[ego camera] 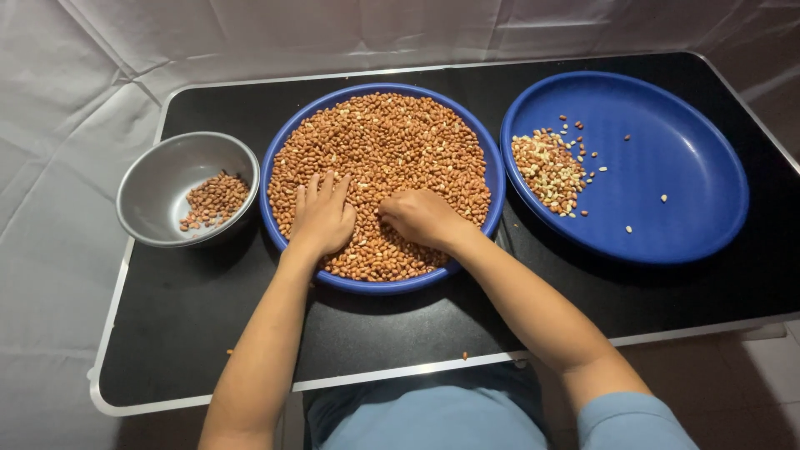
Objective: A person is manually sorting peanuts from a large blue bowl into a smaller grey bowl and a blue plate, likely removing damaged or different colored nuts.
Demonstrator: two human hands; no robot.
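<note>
A round blue tray [275, 158] in the middle of the black table is heaped with reddish-brown peanuts [392, 142]. My left hand [321, 215] lies flat on the peanuts near the tray's front, fingers spread and pointing away from me. My right hand [422, 217] rests beside it on the peanuts with its fingers curled down into them; whether it holds any nuts is hidden. The two hands are a few centimetres apart.
A grey metal bowl [158, 179] at the left holds a small pile of peanuts. A second blue tray [683, 158] at the right has a heap of paler, broken peanuts along its left side and a few strays. The table [183, 317] has a metal rim; white cloth hangs behind.
</note>
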